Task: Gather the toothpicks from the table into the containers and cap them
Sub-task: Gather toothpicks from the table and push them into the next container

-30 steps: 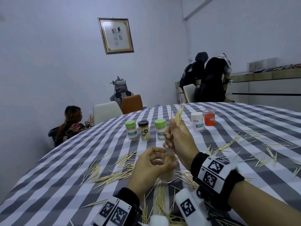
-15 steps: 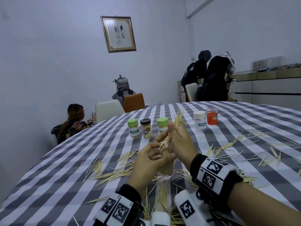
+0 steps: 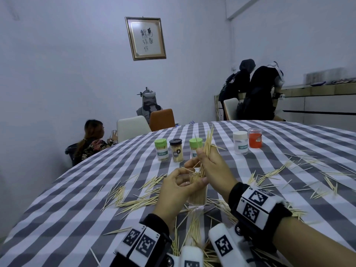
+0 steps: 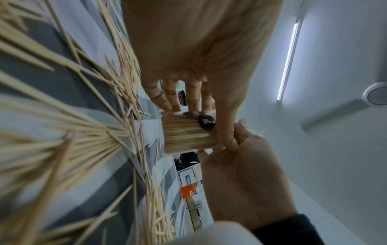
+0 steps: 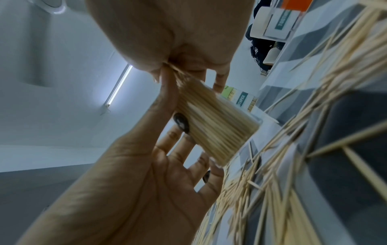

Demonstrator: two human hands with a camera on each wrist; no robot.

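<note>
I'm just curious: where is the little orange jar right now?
In the head view, the orange jar stands at the table's far right, just right of a white-capped jar and beyond both hands.

The toothpicks [image 3: 134, 202] looked like pale, matt wood. The container [image 3: 198, 195] was clear, glossy plastic, as were the far capped jars [image 3: 161, 149]. The tablecloth [image 3: 77, 199] appeared a smooth, matt checked cloth. On the far wall, the picture frame [image 3: 145, 38] had a dull sheen.
</note>
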